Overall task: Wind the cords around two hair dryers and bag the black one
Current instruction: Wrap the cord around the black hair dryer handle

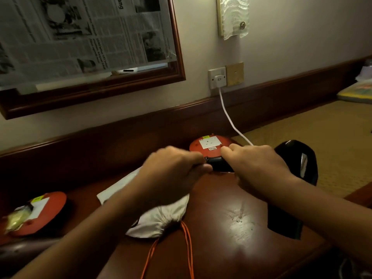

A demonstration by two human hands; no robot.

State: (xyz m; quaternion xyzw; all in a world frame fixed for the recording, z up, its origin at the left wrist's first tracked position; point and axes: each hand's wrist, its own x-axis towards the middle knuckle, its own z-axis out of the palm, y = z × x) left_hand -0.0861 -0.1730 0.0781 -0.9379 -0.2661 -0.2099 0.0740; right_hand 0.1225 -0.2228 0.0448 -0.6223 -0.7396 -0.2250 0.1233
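The black hair dryer (pixel 296 168) is a glossy black body at the table's right edge, partly hidden behind my right forearm. A black end piece (pixel 218 165) shows between my two hands; I cannot tell whether it is joined to that body. My left hand (pixel 175 170) is closed on the piece's left side. On its right side, my right hand (pixel 255 164) is closed too. A white cloth bag (pixel 161 218) lies under my left forearm, its gathered mouth facing me. A white cord (pixel 227 115) runs from a wall plug (pixel 219 80) down to my right hand. No second dryer is visible.
A red cord reel (pixel 209 144) lies just behind my hands, and another red cord reel (pixel 40 210) sits at the left. Orange cord (pixel 188 250) trails from the bag toward me. The dark wooden table (pixel 231 238) meets a wall rail; a framed mirror (pixel 177 63) hangs above.
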